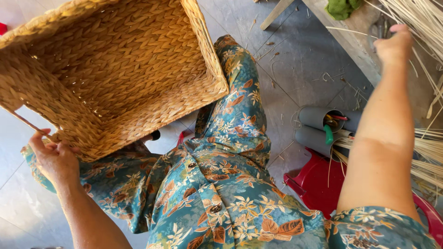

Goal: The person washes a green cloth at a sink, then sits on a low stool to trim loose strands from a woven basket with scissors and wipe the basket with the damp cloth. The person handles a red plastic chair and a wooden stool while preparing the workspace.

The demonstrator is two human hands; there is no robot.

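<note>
Woven straw-coloured rectangular basket (115, 69) sits tipped on the lap, its open mouth facing the camera. Left hand (53, 159) grips the near bottom corner, fingers (37, 138) curled closed on the rim. Right hand (394, 44) stretches out to the pale reed bundle (422, 20) by the tabletop (355, 39); whether those fingers are open or closed, can't tell. Grey tubes (318, 127) rest on a red stool (314, 182).
</note>
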